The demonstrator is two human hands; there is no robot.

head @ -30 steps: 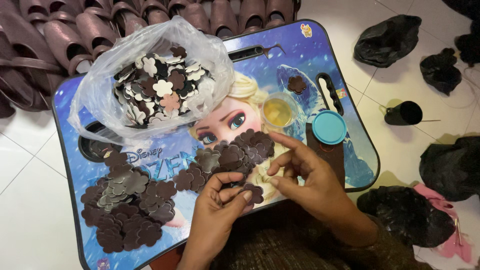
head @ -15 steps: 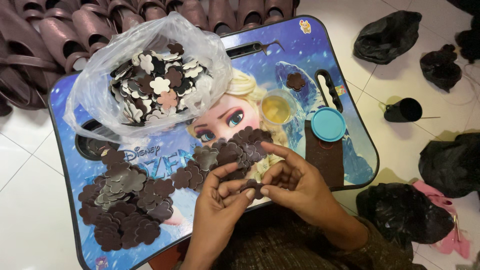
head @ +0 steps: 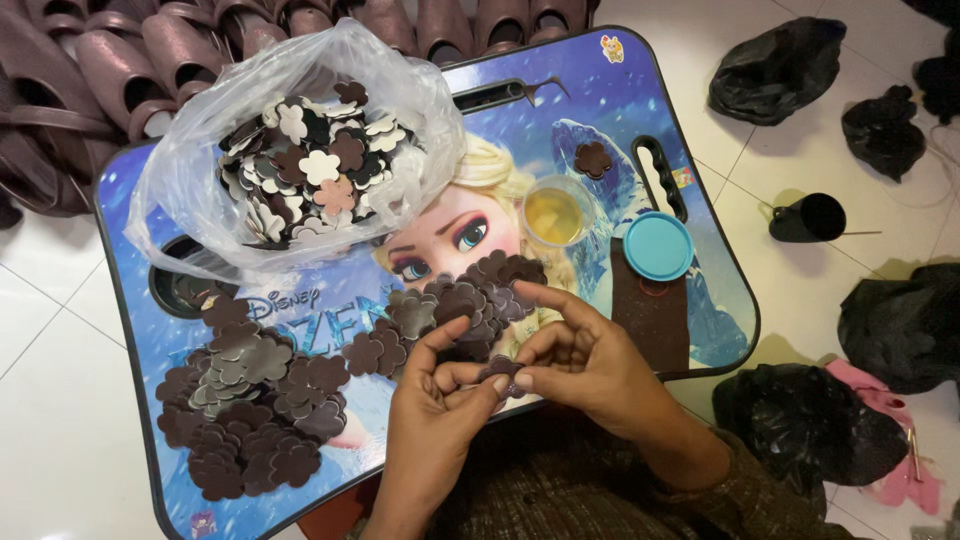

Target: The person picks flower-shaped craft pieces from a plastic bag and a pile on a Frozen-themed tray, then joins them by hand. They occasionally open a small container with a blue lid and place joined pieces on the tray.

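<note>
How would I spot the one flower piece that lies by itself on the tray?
Start at the blue lap tray and go to its far right corner. Just above the small clear cup of yellowish liquid lies one dark brown flower piece. It lies alone on bare tray, while all the others sit in heaps.

A white tiled floor (head: 60, 400) is lying under the small blue printed counter (head: 640, 110). Brown shoes (head: 90, 70) are crowding behind the counter, black bags (head: 775, 65) are sitting to its right, under even light.
</note>
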